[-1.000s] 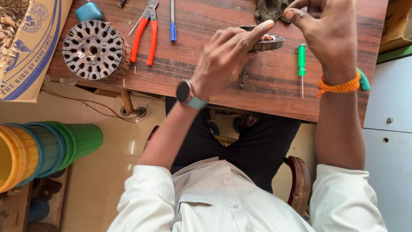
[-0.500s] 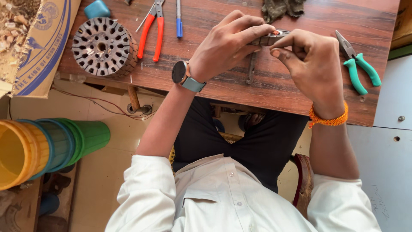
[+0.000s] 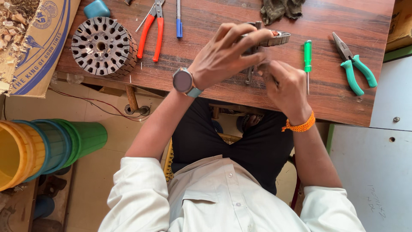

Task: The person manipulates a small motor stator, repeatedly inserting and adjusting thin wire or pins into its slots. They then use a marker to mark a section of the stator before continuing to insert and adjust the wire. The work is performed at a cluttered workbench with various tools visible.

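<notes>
My left hand [image 3: 227, 53], with a watch on its wrist, grips a small round metal motor part [image 3: 278, 38] with copper winding, held just above the wooden table [image 3: 214, 25]. My right hand [image 3: 285, 83], with an orange band on its wrist, sits right below it. Its fingers are curled together close under the part, and whatever is in them is hidden. A thin metal tool [image 3: 249, 77] pokes out beneath my left hand. A green screwdriver [image 3: 307, 56] lies just to the right of my hands.
Green-handled pliers [image 3: 354, 64] lie at the table's right. Red-handled pliers [image 3: 152, 30], a blue-tipped tool [image 3: 179, 21] and a round slotted stator core [image 3: 103, 46] lie on the left, with a dark cloth [image 3: 281, 8] at the far edge. Around the table are a cardboard box [image 3: 38, 47], stacked buckets [image 3: 38, 146] and a grey cabinet [image 3: 373, 172].
My right hand came down from the table's far right to meet my left hand at the part, then dropped just below it. My left hand stayed on the part.
</notes>
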Tool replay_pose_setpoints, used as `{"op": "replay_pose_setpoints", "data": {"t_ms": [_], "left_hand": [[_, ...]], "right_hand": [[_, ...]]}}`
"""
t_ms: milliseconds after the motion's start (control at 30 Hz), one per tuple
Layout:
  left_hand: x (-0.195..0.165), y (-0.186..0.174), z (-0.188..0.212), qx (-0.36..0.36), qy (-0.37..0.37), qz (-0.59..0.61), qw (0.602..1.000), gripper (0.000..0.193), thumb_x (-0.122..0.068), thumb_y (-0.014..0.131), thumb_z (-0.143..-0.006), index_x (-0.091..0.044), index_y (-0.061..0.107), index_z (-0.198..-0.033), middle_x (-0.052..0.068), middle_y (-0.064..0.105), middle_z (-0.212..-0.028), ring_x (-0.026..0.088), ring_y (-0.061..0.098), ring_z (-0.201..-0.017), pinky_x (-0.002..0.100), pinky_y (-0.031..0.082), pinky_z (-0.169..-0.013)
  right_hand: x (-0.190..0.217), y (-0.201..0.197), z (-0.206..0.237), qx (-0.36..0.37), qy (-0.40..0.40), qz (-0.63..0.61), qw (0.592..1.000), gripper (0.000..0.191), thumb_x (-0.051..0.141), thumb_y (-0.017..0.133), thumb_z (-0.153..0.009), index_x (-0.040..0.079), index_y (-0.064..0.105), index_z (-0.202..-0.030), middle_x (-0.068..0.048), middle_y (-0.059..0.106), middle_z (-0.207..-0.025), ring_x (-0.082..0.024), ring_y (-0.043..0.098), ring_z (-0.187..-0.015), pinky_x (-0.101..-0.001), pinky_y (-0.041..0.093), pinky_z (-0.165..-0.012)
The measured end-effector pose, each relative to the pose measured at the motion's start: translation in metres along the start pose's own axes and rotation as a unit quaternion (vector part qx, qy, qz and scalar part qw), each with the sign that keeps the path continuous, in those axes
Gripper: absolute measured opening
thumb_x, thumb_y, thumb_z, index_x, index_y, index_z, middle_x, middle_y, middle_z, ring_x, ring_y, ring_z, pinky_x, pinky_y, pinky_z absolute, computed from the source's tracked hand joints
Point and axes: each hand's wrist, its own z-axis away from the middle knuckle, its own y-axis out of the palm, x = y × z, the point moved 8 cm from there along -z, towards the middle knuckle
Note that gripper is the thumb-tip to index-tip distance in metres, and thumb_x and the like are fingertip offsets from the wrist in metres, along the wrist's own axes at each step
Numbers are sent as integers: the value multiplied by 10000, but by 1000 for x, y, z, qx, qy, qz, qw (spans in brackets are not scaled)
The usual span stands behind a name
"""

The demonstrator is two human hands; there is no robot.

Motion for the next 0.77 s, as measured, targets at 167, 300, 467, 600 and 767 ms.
{"op": "replay_pose_setpoints", "data": {"t_ms": [167, 300, 467, 600, 767], "left_hand": [[-12, -1, 18, -10, -2, -77, 997, 152, -212, 784, -1008, -192, 666, -1103, -77, 488, -1531, 164, 443, -1336, 371, 442, -1078], [-15, 3, 22, 1, -72, -51, 996, 135, -115, 772, -929, -81, 722, -1051, 28, 662, -1302, 177, 641, -1046, 329, 535, -837], [-12, -2, 20, -127, -235, 111, 957, 88, -129, 756, -942, -83, 683, -962, 30, 727, -1074, 119, 682, -727, 277, 540, -637], [9, 16, 37, -187, -434, 252, 845, 87, -104, 776, -902, -69, 698, -885, -16, 718, -781, 75, 604, -550, 240, 464, -514], [10, 34, 50, -221, -486, 376, 758, 65, -126, 745, -943, -80, 702, -959, -40, 739, -763, 57, 690, -642, 192, 517, -576]], "right_hand": [[8, -8, 7, 34, 31, 21, 999, 123, 39, 812, -905, 56, 777, -1022, -93, 655, -783, -226, 608, -614, -353, 492, -582], [13, -31, -4, 30, 50, -10, 998, 82, 10, 793, -966, 27, 742, -1028, -86, 676, -859, -174, 621, -677, -313, 477, -616], [29, -41, -40, 15, -20, 10, 1000, 64, -33, 758, -1047, -19, 700, -1024, -106, 667, -876, -175, 647, -755, -300, 485, -680], [37, -35, -74, 13, -74, 35, 997, 90, -61, 778, -979, -55, 689, -975, -147, 670, -875, -230, 639, -746, -347, 482, -660], [17, -20, -98, 75, -8, -24, 997, 77, -67, 736, -1006, 5, 720, -1027, -118, 732, -898, -174, 734, -791, -295, 548, -663]]}}
